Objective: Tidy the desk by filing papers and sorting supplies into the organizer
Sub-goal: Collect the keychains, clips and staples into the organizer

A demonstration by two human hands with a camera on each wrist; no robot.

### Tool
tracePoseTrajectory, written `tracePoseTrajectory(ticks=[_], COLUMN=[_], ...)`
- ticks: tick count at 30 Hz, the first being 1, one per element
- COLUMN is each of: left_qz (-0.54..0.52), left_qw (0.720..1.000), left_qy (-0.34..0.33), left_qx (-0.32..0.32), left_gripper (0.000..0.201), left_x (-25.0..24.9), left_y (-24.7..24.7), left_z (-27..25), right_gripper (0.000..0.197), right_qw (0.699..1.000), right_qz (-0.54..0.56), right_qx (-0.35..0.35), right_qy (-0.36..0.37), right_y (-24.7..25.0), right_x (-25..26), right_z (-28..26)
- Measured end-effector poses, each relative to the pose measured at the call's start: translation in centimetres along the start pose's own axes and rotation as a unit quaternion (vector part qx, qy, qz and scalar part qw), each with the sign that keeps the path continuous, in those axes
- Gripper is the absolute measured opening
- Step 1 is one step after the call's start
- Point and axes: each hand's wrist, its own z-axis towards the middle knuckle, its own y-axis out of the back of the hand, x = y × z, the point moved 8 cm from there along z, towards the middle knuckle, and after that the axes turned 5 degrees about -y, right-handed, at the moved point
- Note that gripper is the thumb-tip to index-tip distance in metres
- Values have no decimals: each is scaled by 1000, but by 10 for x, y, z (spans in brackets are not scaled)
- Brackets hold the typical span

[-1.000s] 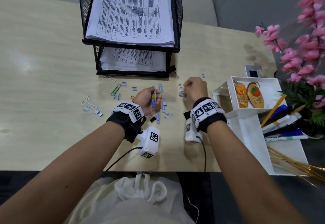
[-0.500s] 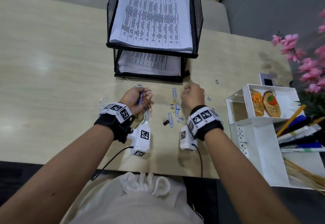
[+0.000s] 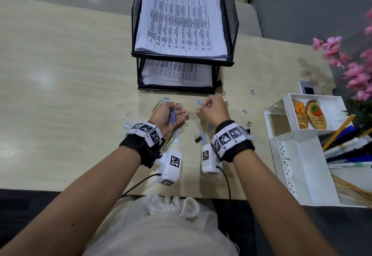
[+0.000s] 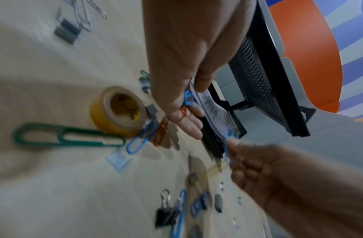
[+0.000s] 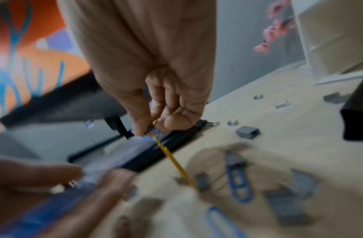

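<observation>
Head view: the left hand [image 3: 168, 117] lies palm up with fingers loosely cupped around a bundle of paper clips [image 3: 173, 116], near the black mesh tray [image 3: 233, 24]. The right hand [image 3: 213, 110] is curled just right of it.

Left wrist view: a tape roll [image 4: 119, 111] sits left of the hand.

Right wrist view: blurred, but thumb and forefinger seem to pinch 1 blue clip [image 5: 151, 134].

Each bare forearm wears a black wristband [image 3: 141, 147] with white coded tags, a white camera box [image 3: 170, 166] and black cable [image 3: 138, 184].
</observation>
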Motion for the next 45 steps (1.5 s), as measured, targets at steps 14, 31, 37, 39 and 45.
tracePoseTrajectory(ticks=[14,31,37,39,45], left_qz=[30,33,-20,-33,-69], left_qw=[994,999,999,998,993], left_qy=[87,-26,-23,-36,-68], left_qx=[62,-13,-30,-32,-69], left_gripper=[39,32,30,29,31], left_x=[27,-1,-5,-8,-19], left_y=[-30,4,8,10,28], left_z=[0,-8,-8,-9,-6], right_gripper=[30,25,16,18,13], right_qw=[987,990,986,985,992], right_qz=[48,-47,-140,-158,-72], right_qx=[-78,-68,-32,-31,-63], right_qy=[-133,-114,-80,-67,-82], right_y=[37,2,-13,-14,-7], right_x=[-64,-56,-59,-56,-55], right_z=[-34,-60,-69,-71,-75])
